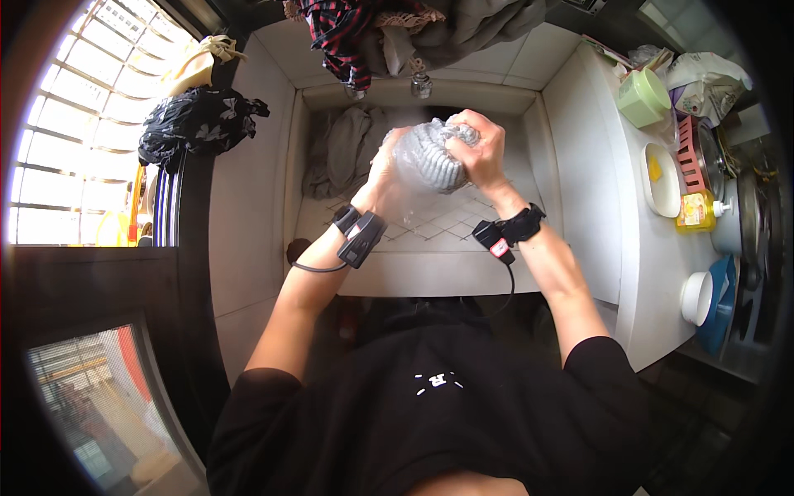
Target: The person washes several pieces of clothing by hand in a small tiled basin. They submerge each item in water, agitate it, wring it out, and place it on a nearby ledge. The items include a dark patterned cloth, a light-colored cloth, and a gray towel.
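Bunched up between my hands is a light grey ribbed knit garment [432,155], raised over a white wash basin [430,273]. My right hand [484,151] has its fingers curled tightly into the knit's right end. On the other side my left hand [384,172] is closed against the knit, its fingertips mostly hidden behind it. A whitish blur, perhaps water, covers part of the knit's left side. Below and to the left, a crumpled grey cloth [343,149] lies in the basin. Both wrists wear black straps with small cabled devices.
A metal tap [421,84] stands at the basin's far edge, beneath hanging clothes [339,37]. Along the right ledge sit a yellow soap bottle [696,212], a white dish [662,183] and a white bowl [697,298]. A black patterned bag [198,128] hangs by the left window.
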Available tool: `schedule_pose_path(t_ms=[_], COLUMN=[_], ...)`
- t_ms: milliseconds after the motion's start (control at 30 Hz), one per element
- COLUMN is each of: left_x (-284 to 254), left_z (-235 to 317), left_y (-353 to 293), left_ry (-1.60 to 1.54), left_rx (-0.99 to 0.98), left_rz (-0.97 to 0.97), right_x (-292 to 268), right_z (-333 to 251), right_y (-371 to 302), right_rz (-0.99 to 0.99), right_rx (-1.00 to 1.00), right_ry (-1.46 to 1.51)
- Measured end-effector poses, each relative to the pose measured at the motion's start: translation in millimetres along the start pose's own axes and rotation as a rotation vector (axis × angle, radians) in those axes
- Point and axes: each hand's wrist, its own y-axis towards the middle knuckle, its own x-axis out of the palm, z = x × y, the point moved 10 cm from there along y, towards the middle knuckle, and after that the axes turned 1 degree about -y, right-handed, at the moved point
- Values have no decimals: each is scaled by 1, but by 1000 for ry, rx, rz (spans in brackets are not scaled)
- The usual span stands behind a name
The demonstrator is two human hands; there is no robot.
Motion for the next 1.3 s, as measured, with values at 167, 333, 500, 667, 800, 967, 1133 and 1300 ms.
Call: schedule_pose_path(t_ms=[167, 333, 500, 667, 800, 967, 1133, 1300], left_x=[-28, -51, -80, -72, -94, -90, -86, -86], left_z=[-17, -8, 19, 81, 78, 61, 74, 72], left_y=[4, 5, -27, -83, -99, -111, -146, -197], left_ry=[7, 550, 103, 586, 641, 999, 851, 967], left_rx=[-48, 118, 192, 655, 724, 693, 742, 795], left_rz=[-106, -66, 337, 537, 528, 252, 242, 353], right_x=[28, 47, 33, 32, 47, 69, 89, 100], right_z=[-27, -1, 83, 104, 84, 24, -46, -104], right_y=[-2, -19, -39, -99, -114, -71, -33, 18], right_rz=[-246, -363, -273, -298, -359, -334, -388, -374], right_rx=[-280, -246, 509, 978, 1095, 989, 896, 775], right_ry=[-147, -271, 90, 521, 693, 907, 969, 978])
